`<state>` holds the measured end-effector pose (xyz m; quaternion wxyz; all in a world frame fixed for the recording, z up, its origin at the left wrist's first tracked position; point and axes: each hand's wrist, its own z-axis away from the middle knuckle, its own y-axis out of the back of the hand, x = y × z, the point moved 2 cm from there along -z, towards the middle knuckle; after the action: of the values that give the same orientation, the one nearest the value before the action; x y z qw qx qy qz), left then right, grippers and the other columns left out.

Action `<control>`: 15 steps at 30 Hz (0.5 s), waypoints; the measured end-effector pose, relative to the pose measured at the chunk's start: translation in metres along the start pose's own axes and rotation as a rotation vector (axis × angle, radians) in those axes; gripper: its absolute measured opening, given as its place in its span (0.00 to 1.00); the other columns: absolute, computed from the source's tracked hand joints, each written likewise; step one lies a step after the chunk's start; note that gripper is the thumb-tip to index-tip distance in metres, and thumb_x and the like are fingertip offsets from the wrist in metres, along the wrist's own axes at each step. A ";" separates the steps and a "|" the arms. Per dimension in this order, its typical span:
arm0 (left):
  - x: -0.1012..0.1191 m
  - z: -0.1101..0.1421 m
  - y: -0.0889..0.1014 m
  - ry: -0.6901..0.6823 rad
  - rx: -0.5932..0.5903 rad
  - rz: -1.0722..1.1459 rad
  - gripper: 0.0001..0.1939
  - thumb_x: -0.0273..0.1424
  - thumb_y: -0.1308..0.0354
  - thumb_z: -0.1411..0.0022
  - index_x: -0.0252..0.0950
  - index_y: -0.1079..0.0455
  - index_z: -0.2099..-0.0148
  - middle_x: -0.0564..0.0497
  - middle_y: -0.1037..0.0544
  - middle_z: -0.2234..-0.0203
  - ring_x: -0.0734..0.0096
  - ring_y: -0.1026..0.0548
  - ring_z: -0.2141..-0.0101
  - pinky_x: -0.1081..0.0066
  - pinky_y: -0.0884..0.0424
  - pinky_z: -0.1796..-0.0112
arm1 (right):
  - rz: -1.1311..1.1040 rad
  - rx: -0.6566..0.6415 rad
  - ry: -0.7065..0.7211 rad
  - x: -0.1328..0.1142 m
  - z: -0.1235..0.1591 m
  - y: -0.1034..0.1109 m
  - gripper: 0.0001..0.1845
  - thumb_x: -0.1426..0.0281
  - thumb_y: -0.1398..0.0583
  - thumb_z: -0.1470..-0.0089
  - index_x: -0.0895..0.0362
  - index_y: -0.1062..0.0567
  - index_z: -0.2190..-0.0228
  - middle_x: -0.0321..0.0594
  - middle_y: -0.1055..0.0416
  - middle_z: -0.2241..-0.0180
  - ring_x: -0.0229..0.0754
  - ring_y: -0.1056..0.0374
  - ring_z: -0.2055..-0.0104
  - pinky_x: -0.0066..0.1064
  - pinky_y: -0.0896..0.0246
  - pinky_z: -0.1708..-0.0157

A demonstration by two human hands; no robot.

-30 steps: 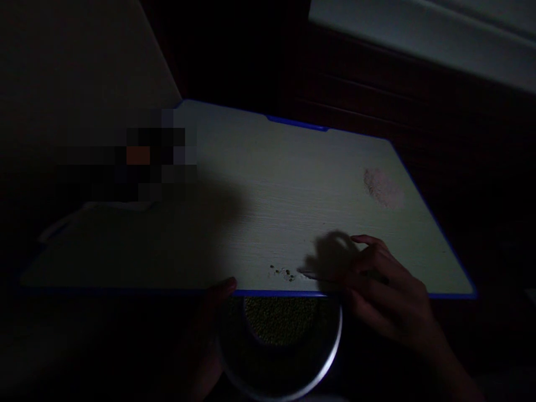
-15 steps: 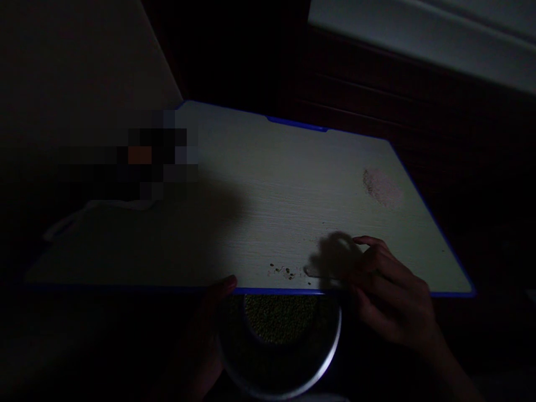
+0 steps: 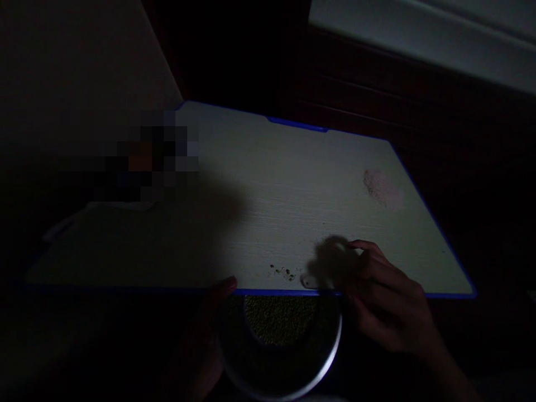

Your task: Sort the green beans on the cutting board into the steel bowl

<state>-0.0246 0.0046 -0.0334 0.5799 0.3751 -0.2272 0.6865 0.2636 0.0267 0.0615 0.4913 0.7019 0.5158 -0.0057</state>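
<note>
The scene is very dark. A pale table (image 3: pixel 259 184) with a blue edge lies in front of me. Below its near edge my left hand (image 3: pixel 205 340) grips the rim of a round metal bowl (image 3: pixel 280 349) that holds small green beans (image 3: pixel 278 318). My right hand (image 3: pixel 383 296) rests on the table's near edge with its fingers curled and pressed together; what they hold is too dark to name. A few dark specks and bits (image 3: pixel 285 273) lie on the table just left of that hand.
A pinkish smear (image 3: pixel 383 190) marks the table's far right. A pale strip or cord (image 3: pixel 100 209) lies in shadow on the left of the table, near a blurred-out patch. A pale ledge (image 3: pixel 419 39) runs along the top right.
My right hand has slid slightly toward the table's near edge and the bowl. The left hand and bowl have stayed put.
</note>
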 end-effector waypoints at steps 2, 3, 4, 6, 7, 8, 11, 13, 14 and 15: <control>0.001 0.002 0.001 0.031 0.004 0.044 0.26 0.45 0.35 0.54 0.43 0.26 0.52 0.44 0.18 0.46 0.40 0.29 0.39 0.45 0.41 0.36 | -0.012 0.017 0.006 -0.001 -0.001 0.001 0.14 0.83 0.39 0.47 0.60 0.22 0.59 0.39 0.30 0.64 0.42 0.32 0.60 0.57 0.35 0.43; 0.003 0.003 0.001 0.025 -0.006 0.044 0.26 0.45 0.35 0.56 0.44 0.26 0.53 0.45 0.17 0.47 0.41 0.28 0.40 0.47 0.42 0.36 | -0.009 0.035 0.011 -0.002 -0.001 0.002 0.14 0.83 0.39 0.47 0.60 0.22 0.59 0.39 0.29 0.64 0.41 0.32 0.60 0.57 0.35 0.43; 0.006 0.004 0.001 0.003 -0.013 0.031 0.26 0.44 0.34 0.58 0.44 0.26 0.54 0.45 0.17 0.49 0.42 0.28 0.40 0.49 0.42 0.36 | 0.004 0.052 0.011 -0.002 -0.002 0.002 0.15 0.83 0.39 0.47 0.60 0.22 0.58 0.39 0.30 0.65 0.41 0.32 0.61 0.56 0.36 0.42; 0.013 0.004 0.001 -0.035 0.015 -0.013 0.26 0.43 0.33 0.62 0.45 0.26 0.57 0.46 0.16 0.50 0.42 0.30 0.38 0.52 0.43 0.35 | 0.048 0.067 0.006 -0.001 -0.003 0.002 0.16 0.83 0.39 0.47 0.60 0.22 0.57 0.37 0.31 0.66 0.41 0.32 0.62 0.56 0.36 0.42; 0.015 0.004 0.001 -0.043 0.037 -0.040 0.26 0.43 0.34 0.63 0.45 0.26 0.58 0.46 0.16 0.51 0.42 0.32 0.37 0.53 0.45 0.34 | 0.065 0.063 0.003 0.000 -0.003 0.002 0.16 0.83 0.38 0.47 0.60 0.22 0.57 0.37 0.32 0.67 0.41 0.32 0.62 0.56 0.35 0.42; 0.015 0.004 0.001 -0.030 0.050 -0.061 0.25 0.43 0.34 0.63 0.45 0.26 0.58 0.46 0.16 0.51 0.42 0.33 0.36 0.53 0.46 0.34 | 0.074 0.053 0.004 0.001 -0.003 0.001 0.15 0.83 0.38 0.47 0.60 0.22 0.58 0.37 0.32 0.67 0.41 0.32 0.61 0.56 0.35 0.42; 0.011 0.003 0.000 0.078 0.034 -0.026 0.27 0.44 0.36 0.60 0.44 0.26 0.54 0.46 0.17 0.50 0.41 0.30 0.38 0.49 0.44 0.35 | 0.064 0.024 0.018 0.003 -0.003 -0.002 0.11 0.82 0.37 0.47 0.60 0.22 0.60 0.38 0.32 0.67 0.41 0.33 0.62 0.57 0.34 0.43; 0.007 0.003 -0.001 0.117 0.016 0.032 0.27 0.45 0.36 0.57 0.44 0.26 0.53 0.46 0.17 0.49 0.40 0.30 0.39 0.46 0.41 0.36 | 0.061 0.003 0.023 0.002 -0.004 -0.003 0.10 0.81 0.38 0.46 0.60 0.22 0.61 0.38 0.31 0.67 0.41 0.32 0.63 0.57 0.35 0.43; 0.006 0.003 -0.001 0.099 0.014 0.039 0.26 0.45 0.36 0.57 0.44 0.26 0.54 0.46 0.18 0.48 0.39 0.31 0.38 0.46 0.41 0.36 | 0.059 -0.008 0.026 0.001 -0.004 -0.004 0.10 0.80 0.38 0.46 0.60 0.22 0.61 0.38 0.31 0.68 0.41 0.32 0.64 0.57 0.35 0.42; 0.007 0.004 -0.001 0.060 0.024 0.029 0.24 0.44 0.36 0.56 0.44 0.26 0.55 0.46 0.18 0.48 0.40 0.33 0.37 0.47 0.43 0.36 | 0.058 -0.016 0.033 0.000 -0.005 -0.004 0.10 0.80 0.38 0.46 0.60 0.22 0.61 0.38 0.31 0.68 0.41 0.32 0.64 0.57 0.35 0.42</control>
<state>-0.0234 0.0060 -0.0259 0.5717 0.3580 -0.2068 0.7087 0.2582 0.0300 0.0615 0.4883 0.7127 0.5030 0.0241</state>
